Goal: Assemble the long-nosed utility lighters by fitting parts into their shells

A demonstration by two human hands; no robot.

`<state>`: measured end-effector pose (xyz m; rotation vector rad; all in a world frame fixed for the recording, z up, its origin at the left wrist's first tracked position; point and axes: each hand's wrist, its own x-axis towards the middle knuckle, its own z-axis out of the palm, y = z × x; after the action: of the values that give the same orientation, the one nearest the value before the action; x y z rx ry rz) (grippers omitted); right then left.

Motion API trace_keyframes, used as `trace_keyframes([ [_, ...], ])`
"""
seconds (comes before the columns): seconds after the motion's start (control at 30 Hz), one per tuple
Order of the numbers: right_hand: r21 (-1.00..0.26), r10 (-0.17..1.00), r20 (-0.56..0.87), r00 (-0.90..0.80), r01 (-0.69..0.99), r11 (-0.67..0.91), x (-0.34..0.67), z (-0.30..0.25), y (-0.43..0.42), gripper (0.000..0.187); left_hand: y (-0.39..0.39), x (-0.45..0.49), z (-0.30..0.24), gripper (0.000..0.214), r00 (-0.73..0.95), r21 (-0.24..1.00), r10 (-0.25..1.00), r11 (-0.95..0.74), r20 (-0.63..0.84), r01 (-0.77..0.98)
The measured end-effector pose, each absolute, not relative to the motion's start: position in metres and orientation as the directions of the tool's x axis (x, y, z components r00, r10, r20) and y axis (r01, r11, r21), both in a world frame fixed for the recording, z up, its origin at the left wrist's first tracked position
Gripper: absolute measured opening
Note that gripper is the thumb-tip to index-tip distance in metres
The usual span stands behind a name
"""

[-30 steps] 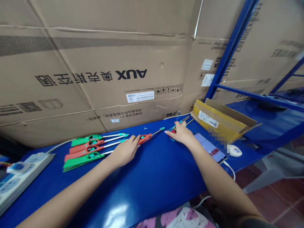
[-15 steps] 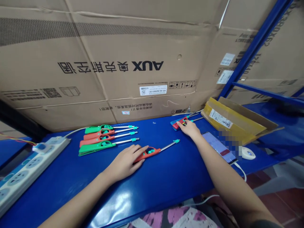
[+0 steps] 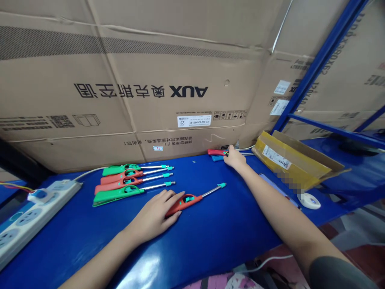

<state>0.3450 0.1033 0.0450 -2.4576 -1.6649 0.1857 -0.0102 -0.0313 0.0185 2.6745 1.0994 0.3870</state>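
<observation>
My left hand (image 3: 156,214) lies flat on the blue table (image 3: 210,224), its fingers stretched over the handle of a red long-nosed lighter (image 3: 192,198) whose metal tube points right. Reaching to the back of the table, my right hand (image 3: 234,157) has its fingers on a red lighter (image 3: 215,152) that lies above a blue one (image 3: 217,158) against the cardboard. To the left, a row of several green and red lighters (image 3: 126,182) lies side by side.
Large cardboard boxes (image 3: 135,88) wall off the back. A white power strip (image 3: 27,216) lies at the left edge. An open yellow-taped carton (image 3: 288,160), a phone edge under my right forearm and a white round device (image 3: 309,200) sit at the right, beside blue shelving (image 3: 319,64).
My right hand has reached farther back and pushed the red and blue lighters against the cardboard. My left hand drew the red lighter toward me earlier and now rests on it.
</observation>
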Motion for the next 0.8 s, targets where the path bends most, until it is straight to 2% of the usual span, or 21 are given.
trace_keyframes([
  [0.13, -0.113, 0.932, 0.000, 0.362, 0.926, -0.360, 0.367, 0.052, 0.106, 0.036, -0.029, -0.019, 0.025, 0.052, 0.672, 0.275, 0.733, -0.671, 0.104, 0.689],
  [0.23, -0.080, 0.956, 0.010, 0.295, 0.953, -0.293, 0.384, 0.053, 0.106, 0.036, -0.028, -0.022, 0.028, 0.047, 0.669, 0.273, 0.739, -0.663, 0.084, 0.697],
  [0.4, -0.103, 0.974, 0.119, 0.191, 0.978, -0.179, 0.383, 0.060, 0.098, 0.035, -0.028, -0.019, 0.025, 0.046, 0.662, 0.280, 0.741, -0.663, 0.113, 0.695],
  [0.53, -0.189, 0.984, 0.140, -0.113, 0.972, 0.138, 0.350, 0.056, 0.075, 0.030, -0.031, -0.012, 0.016, 0.046, 0.677, 0.315, 0.713, -0.694, 0.179, 0.648],
  [0.63, -0.265, 0.906, 0.146, -0.397, 0.867, 0.423, 0.321, 0.041, 0.054, 0.037, -0.033, -0.008, 0.010, 0.046, 0.682, 0.356, 0.690, -0.717, 0.243, 0.599],
  [0.7, -0.308, 0.845, 0.162, -0.509, 0.788, 0.534, 0.308, 0.029, 0.044, 0.039, -0.032, -0.006, 0.008, 0.043, 0.672, 0.395, 0.689, -0.717, 0.273, 0.574],
  [0.8, -0.361, 0.780, 0.188, -0.597, 0.696, 0.620, 0.303, 0.013, 0.040, 0.040, -0.029, -0.005, 0.007, 0.036, 0.638, 0.469, 0.696, -0.707, 0.330, 0.529],
])
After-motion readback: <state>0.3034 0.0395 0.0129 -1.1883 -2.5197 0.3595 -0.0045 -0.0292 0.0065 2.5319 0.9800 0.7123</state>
